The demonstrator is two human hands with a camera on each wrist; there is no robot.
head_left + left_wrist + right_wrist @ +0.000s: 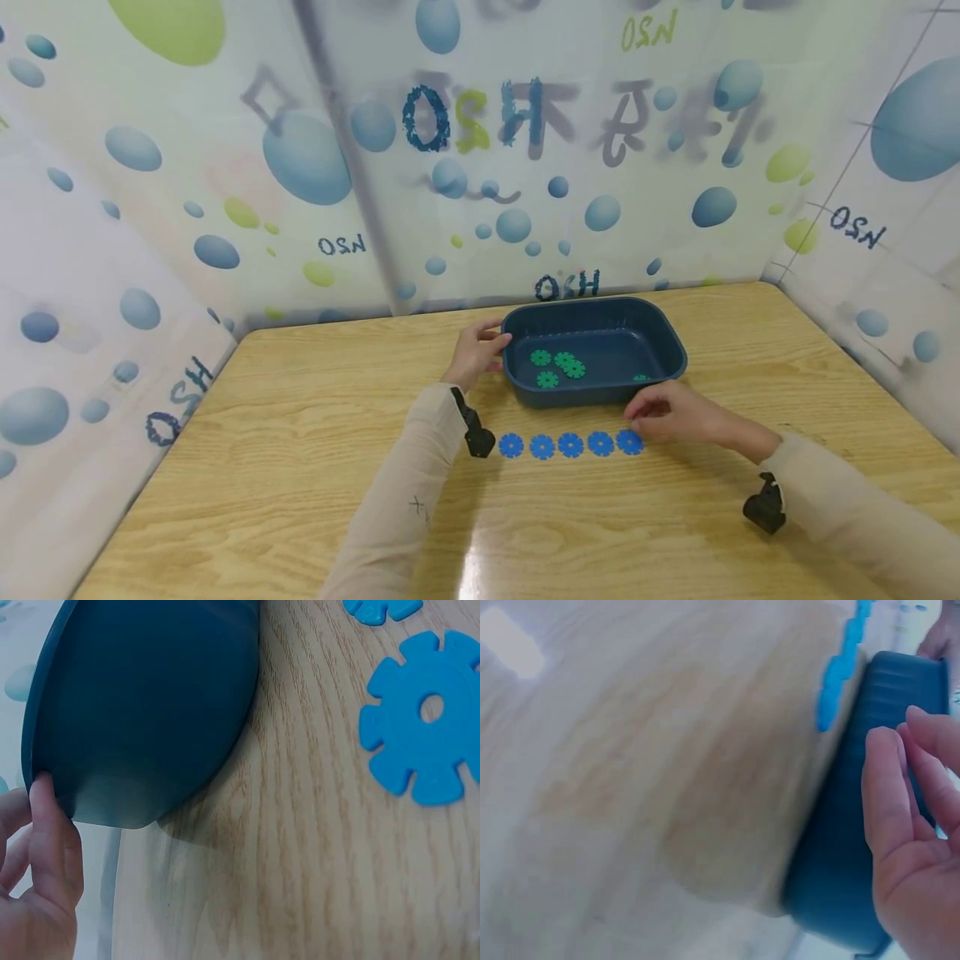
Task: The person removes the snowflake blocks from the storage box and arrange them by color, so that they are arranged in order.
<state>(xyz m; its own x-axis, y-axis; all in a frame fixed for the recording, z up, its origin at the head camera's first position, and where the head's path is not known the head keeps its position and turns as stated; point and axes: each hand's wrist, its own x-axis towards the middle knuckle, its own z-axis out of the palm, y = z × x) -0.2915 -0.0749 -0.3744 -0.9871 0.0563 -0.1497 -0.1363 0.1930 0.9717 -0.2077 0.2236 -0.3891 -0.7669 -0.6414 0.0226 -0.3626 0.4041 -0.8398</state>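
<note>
A dark blue plastic basin (577,397) stands on the table, with several green notched discs (547,379) on its floor. My left hand (472,354) grips the basin's left end; in the left wrist view the thumb and fingers pinch its rim. In front of the basin, several blue notched discs (571,445) lie flat in a row. My right hand (678,412) hovers by the rightmost blue disc (630,442), close to the basin's front wall. Seen from the right wrist, its fingers (885,795) are loosely bent and hold nothing.
The wood-grain table (300,433) reaches back to a curtain (465,192) printed with bubbles and letters. Similar sheets hang at left and right. Dark wrist mounts (765,504) sit on both sleeves.
</note>
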